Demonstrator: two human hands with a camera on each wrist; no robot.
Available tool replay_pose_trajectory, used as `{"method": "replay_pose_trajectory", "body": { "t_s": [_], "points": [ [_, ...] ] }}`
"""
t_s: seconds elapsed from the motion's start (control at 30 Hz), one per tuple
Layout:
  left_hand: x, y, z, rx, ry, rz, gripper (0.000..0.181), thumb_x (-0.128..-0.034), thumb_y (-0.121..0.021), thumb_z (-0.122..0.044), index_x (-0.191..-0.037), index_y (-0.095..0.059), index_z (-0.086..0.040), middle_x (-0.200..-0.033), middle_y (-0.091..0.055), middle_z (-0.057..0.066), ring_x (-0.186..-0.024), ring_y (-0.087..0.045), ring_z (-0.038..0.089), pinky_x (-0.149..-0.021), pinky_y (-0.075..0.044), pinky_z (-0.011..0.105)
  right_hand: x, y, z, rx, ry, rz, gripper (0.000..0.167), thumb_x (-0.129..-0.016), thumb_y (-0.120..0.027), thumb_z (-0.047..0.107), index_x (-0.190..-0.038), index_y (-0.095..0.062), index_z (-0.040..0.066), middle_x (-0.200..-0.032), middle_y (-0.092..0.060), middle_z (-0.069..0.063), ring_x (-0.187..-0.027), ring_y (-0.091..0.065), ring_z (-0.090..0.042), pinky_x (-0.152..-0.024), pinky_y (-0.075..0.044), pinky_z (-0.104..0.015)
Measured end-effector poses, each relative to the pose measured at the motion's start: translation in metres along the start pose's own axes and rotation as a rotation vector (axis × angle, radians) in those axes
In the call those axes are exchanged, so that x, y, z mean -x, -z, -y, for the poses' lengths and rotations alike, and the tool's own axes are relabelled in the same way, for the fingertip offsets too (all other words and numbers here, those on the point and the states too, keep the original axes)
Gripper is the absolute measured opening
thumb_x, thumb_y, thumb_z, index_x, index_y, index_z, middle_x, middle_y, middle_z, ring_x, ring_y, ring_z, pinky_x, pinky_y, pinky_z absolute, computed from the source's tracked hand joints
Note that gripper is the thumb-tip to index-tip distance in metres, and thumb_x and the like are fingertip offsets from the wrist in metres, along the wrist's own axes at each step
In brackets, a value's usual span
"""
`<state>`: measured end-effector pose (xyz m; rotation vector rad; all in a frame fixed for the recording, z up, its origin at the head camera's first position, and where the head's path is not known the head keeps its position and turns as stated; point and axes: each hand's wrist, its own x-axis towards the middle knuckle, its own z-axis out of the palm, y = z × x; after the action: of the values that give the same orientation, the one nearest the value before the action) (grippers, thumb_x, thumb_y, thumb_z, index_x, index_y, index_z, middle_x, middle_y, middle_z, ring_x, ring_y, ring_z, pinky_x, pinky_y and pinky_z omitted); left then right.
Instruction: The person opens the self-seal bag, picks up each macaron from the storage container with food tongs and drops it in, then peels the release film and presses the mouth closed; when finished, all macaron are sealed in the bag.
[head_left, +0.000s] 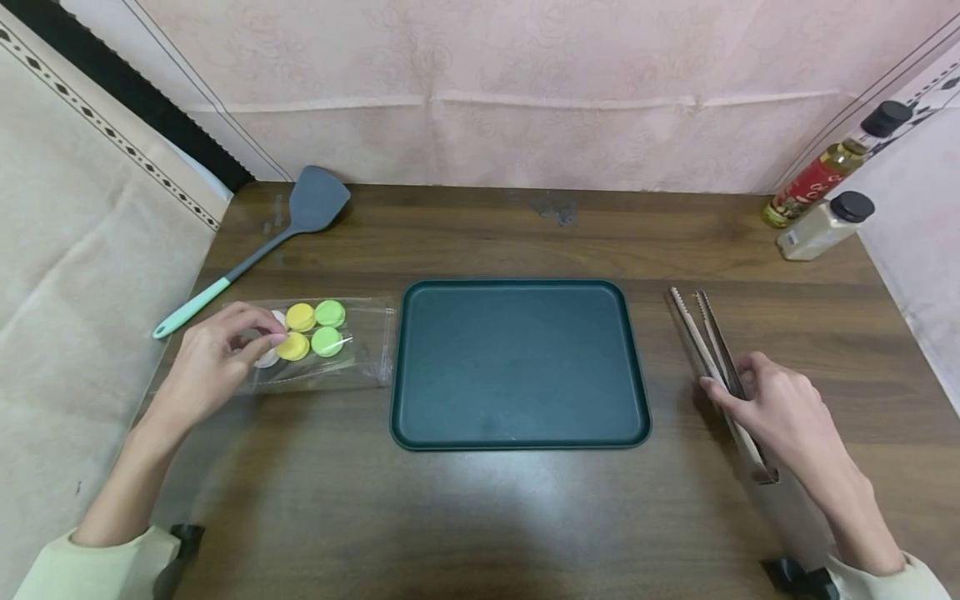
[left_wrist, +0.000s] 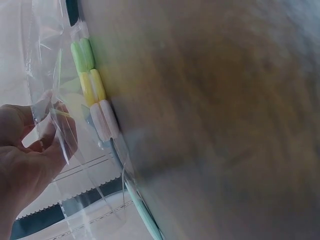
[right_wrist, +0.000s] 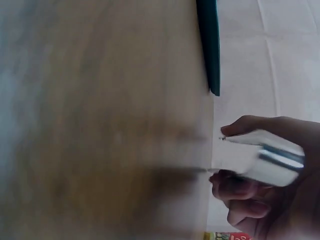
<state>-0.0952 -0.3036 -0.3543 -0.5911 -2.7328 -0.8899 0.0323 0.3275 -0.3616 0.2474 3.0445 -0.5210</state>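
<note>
A clear plastic bag lies left of the dark green tray, with white, yellow and green discs in it. My left hand pinches the bag's film between thumb and fingers at its left part, beside the white discs; the left wrist view shows the film raised at the fingertips and the discs standing in pairs. Right of the tray, my right hand grips metal tongs around their middle, thumb on one arm and fingers on the other; their tips point away from me, slightly apart.
A grey-blue spatula with a mint handle lies at the back left, its handle end near my left hand. At the back right are an oil bottle with a red label and a black-capped jar. A cloth hangs behind the wooden table.
</note>
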Motion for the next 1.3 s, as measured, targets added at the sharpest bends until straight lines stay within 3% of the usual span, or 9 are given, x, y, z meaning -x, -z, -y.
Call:
{"method": "replay_pose_trajectory", "body": {
  "t_s": [0.2, 0.37, 0.53, 0.73, 0.83, 0.93, 1.1, 1.17, 1.3],
  "points": [
    [0.0, 0.0, 0.0, -0.005, 0.011, 0.011, 0.015, -0.0934, -0.082, 0.008, -0.094, -0.079, -0.007, -0.105, -0.076, 0.011, -0.086, -0.051, -0.01, -0.073, -0.039, 0.007, -0.005, -0.012, -0.002, -0.026, 0.021, 0.006, 0.056, -0.099, -0.08, 0.038, -0.118, -0.056, -0.01, -0.078, -0.061, -0.008, -0.069, -0.06, -0.031, -0.073, -0.052, -0.065],
    [0.0, 0.0, -0.001, -0.005, 0.007, 0.01, 0.015, -0.0929, -0.082, 0.008, -0.094, -0.079, -0.007, -0.105, -0.076, 0.011, -0.085, -0.051, -0.01, -0.073, -0.04, 0.007, -0.006, -0.019, -0.002, -0.067, 0.06, 0.005, 0.061, -0.099, -0.082, 0.03, -0.131, -0.048, -0.01, -0.074, -0.062, -0.005, -0.063, -0.057, -0.025, -0.065, -0.051, -0.058],
    [0.001, 0.0, 0.0, -0.011, 0.007, 0.015, 0.016, -0.0926, -0.082, 0.009, -0.094, -0.079, -0.006, -0.105, -0.076, 0.012, -0.084, -0.051, -0.008, -0.072, -0.04, 0.007, -0.011, -0.027, -0.009, -0.039, 0.043, 0.014, 0.072, -0.099, -0.082, 0.038, -0.141, -0.044, -0.006, -0.068, -0.059, 0.0, -0.059, -0.052, -0.019, -0.06, -0.047, -0.047],
    [0.002, 0.001, 0.0, -0.019, 0.024, 0.037, 0.014, -0.0935, -0.083, 0.006, -0.094, -0.079, -0.007, -0.106, -0.076, 0.013, -0.084, -0.051, -0.004, -0.071, -0.04, 0.008, -0.008, -0.019, 0.003, -0.048, 0.06, 0.051, 0.081, -0.101, -0.081, 0.044, -0.145, -0.041, -0.012, -0.069, -0.058, -0.002, -0.061, -0.055, -0.023, -0.066, -0.051, -0.059],
    [0.0, 0.001, 0.0, -0.013, 0.035, 0.067, 0.013, -0.0937, -0.083, 0.004, -0.095, -0.079, -0.007, -0.107, -0.076, 0.013, -0.087, -0.053, -0.003, -0.073, -0.041, 0.007, -0.005, -0.012, 0.011, -0.053, 0.08, 0.07, 0.083, -0.102, -0.08, 0.043, -0.146, -0.04, -0.014, -0.071, -0.057, -0.003, -0.061, -0.055, -0.022, -0.065, -0.052, -0.058],
    [-0.003, 0.0, 0.0, -0.019, 0.024, 0.141, 0.012, -0.0927, -0.085, 0.002, -0.096, -0.079, -0.008, -0.104, -0.075, 0.01, -0.089, -0.055, -0.004, -0.075, -0.044, 0.007, -0.003, -0.007, 0.014, -0.049, 0.092, 0.082, 0.081, -0.104, -0.078, 0.044, -0.147, -0.042, -0.014, -0.073, -0.059, -0.002, -0.062, -0.055, -0.02, -0.066, -0.053, -0.057],
    [-0.019, -0.002, -0.005, -0.02, -0.043, 0.259, 0.013, -0.0925, -0.087, -0.003, -0.102, -0.079, -0.007, -0.099, -0.074, 0.004, -0.083, -0.063, 0.005, -0.071, -0.052, 0.016, 0.0, 0.005, 0.013, -0.025, 0.101, 0.029, 0.074, -0.107, -0.072, 0.046, -0.146, -0.049, -0.011, -0.075, -0.068, -0.003, -0.066, -0.064, -0.027, -0.062, -0.053, -0.063],
    [-0.031, -0.003, -0.01, -0.016, -0.032, 0.294, 0.011, -0.097, -0.084, -0.006, -0.107, -0.079, -0.005, -0.102, -0.074, 0.007, -0.085, -0.065, 0.013, -0.071, -0.054, 0.022, 0.002, 0.011, 0.016, -0.025, 0.106, -0.015, 0.068, -0.108, -0.071, 0.045, -0.145, -0.053, -0.009, -0.077, -0.071, -0.005, -0.068, -0.068, -0.031, -0.061, -0.052, -0.064],
    [-0.061, -0.017, -0.019, 0.003, 0.018, 0.375, 0.02, -0.107, -0.073, -0.01, -0.122, -0.074, 0.002, -0.117, -0.072, 0.019, -0.1, -0.067, 0.03, -0.086, -0.057, 0.041, 0.005, 0.017, 0.032, -0.047, 0.213, -0.082, 0.048, -0.108, -0.072, 0.034, -0.136, -0.065, -0.004, -0.067, -0.066, 0.001, -0.06, -0.06, -0.016, -0.055, -0.049, -0.045]
  ]
}}
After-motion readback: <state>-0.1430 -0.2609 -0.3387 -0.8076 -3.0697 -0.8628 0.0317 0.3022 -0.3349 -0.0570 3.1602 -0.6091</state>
